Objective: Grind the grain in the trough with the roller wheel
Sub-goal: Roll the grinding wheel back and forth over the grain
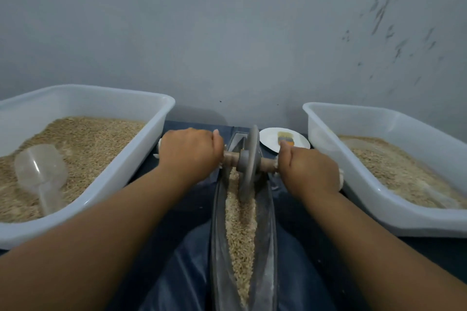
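Trough (217, 230): long axis runs straight away from the person, grain (240, 230) along it. Roller wheel (249, 161): near far end, axle crosswise; left hand (188, 151) and right hand (312, 171) each clamped on an axle end, equally near.

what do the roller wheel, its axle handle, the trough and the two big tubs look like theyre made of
Roller wheel: dull grey metal, likely cast iron; matte, thin-edged disc.
Axle handle: wood, by its brown colour and unpolished surface.
Trough: grey metal like the wheel, worn smooth and dusted pale.
Left tub and right tub: white plastic, slightly glossy, with rounded moulded rims.
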Demonstrator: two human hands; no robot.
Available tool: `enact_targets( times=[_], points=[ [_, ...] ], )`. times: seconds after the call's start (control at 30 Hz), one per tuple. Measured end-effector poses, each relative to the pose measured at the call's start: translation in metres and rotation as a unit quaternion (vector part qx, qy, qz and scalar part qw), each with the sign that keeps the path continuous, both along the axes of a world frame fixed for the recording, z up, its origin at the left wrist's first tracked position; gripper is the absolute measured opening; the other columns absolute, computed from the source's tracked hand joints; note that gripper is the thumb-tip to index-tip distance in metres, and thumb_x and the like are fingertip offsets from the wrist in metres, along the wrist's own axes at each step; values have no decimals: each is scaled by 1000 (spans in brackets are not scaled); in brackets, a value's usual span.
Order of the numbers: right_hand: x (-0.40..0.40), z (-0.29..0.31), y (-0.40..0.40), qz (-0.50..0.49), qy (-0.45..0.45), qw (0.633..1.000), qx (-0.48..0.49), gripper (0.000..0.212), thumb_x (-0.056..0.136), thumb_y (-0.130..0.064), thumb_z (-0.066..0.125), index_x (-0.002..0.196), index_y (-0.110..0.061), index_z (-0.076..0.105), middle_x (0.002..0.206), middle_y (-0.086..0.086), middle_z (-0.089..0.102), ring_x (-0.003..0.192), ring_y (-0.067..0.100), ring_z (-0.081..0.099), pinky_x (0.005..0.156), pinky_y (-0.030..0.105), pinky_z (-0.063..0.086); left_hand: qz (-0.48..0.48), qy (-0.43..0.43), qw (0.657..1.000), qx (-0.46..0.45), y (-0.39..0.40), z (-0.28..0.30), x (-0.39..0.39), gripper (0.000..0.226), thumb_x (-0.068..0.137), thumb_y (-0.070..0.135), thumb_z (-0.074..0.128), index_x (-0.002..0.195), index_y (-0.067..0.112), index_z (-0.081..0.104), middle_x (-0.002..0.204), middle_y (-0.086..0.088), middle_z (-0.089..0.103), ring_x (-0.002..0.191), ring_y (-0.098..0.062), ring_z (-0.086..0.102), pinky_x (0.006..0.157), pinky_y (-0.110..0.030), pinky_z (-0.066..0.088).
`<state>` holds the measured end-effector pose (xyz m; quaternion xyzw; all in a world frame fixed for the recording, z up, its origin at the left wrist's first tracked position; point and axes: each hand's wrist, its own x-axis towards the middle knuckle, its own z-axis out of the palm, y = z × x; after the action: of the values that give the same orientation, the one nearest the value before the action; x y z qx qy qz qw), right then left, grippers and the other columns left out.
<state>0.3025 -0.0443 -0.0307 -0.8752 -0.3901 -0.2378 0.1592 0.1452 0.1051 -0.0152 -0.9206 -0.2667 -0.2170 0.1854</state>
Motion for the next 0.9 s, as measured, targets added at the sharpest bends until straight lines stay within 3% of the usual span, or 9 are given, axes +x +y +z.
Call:
enact_targets(
  times=[0.1,0.23,0.43,0.53,0.6,0.7,0.8,0.9],
  points=[
    [11,4,14,7,1,1000,8,63,100,-41,15,76,-16,68,63,3,53,59,26,44,59,32,34,41,0,999,-35,9,8,9,44,96,25,22,126,14,52,106,-9,62,92,-29,59,69,-33,38],
    [14,3,11,11,22,1000,-12,60,99,-42,15,73,-18,63,62,1,49,60,24,46,60,33,35,24,33,999,-17,-2,5,2,40,95,21,37,134,13,43,108,-8,61,91,-30,60,64,-35,38],
    [0,-1,-14,12,96,994,-44,58,99,-46,17,60,-21,53,63,-1,51,59,19,47,61,33,37,17,37,998,-48,-13,5,-11,38,92,19,33,124,17,52,89,-6,55,70,-24,41,62,-32,33],
    [-11,1,-28,26,84,995,-50,59,98,-48,17,57,-23,51,60,-3,53,56,15,48,56,31,37,33,7,997,-65,-20,1,-22,38,94,34,25,91,16,59,68,-1,43,67,-26,50,63,-31,36],
    [-21,3,-37,32,76,995,-49,59,98,-49,16,58,-23,51,60,-2,54,56,16,51,55,31,38,48,-30,995,-78,-27,0,-29,44,93,43,18,72,19,49,60,2,38,69,-26,57,62,-31,35],
    [-36,5,-56,36,97,993,-57,60,98,-49,16,56,-23,51,59,-2,55,57,16,52,57,31,41,29,-39,996,-72,-41,4,-44,46,90,45,12,67,21,43,55,4,33,61,-23,48,60,-31,34],
    [-50,9,-78,52,148,985,-70,62,98,-52,18,55,-23,51,59,-1,56,58,17,55,59,32,44,-17,-26,998,-54,-58,11,-60,58,81,43,-8,66,17,42,54,4,36,50,-17,39,55,-28,33],
    [-62,18,-99,69,168,981,-72,63,96,-56,19,52,-23,49,55,-2,56,55,12,55,55,30,41,-11,-24,999,-46,-70,15,-77,52,84,42,-1,58,21,38,53,3,41,45,-14,37,47,-26,26]
  ],
)
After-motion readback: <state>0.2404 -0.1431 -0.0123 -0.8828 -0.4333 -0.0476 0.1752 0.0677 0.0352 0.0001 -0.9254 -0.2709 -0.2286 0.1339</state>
